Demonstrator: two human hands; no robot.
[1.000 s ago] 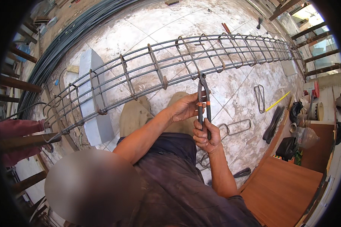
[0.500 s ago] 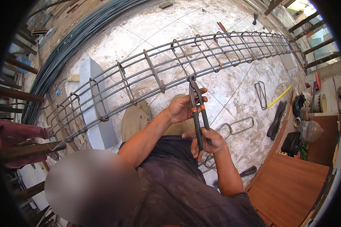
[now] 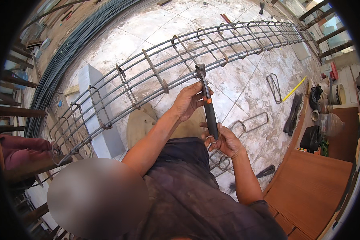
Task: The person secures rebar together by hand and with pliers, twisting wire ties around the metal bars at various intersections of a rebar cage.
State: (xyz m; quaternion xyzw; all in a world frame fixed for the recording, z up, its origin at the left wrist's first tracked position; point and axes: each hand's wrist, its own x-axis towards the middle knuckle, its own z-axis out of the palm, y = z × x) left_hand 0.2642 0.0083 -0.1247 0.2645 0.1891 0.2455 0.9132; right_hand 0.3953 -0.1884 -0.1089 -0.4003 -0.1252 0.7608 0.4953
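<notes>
A pair of long-handled pincers (image 3: 211, 118), with dark grips and orange collars, stands with its jaws at the near lower bar of a rebar cage (image 3: 164, 86). Around the handle ends my right hand (image 3: 227, 142) is closed. The fingers of my left hand (image 3: 187, 103) are bent against the metal part just below the jaws, closed on it. The two handles line up, so they look almost like one. Any tie wire at the jaws is too small to make out. A square stirrup crosses the long bars right beside the jaws.
A pale block (image 3: 93, 108) props the cage's left part. Loose stirrups (image 3: 255, 127), a yellow stick (image 3: 294, 89) and a dark wire bundle (image 3: 293, 115) lie on the floor at right. A brown wooden panel (image 3: 308, 188) is lower right. Long rebar (image 3: 64, 60) lies at left; another person's leg (image 3: 26, 148) shows.
The pincers have turned: their handles stood apart and now line up together. My right hand has drawn in with them. The cage sits slightly higher and further left in the picture.
</notes>
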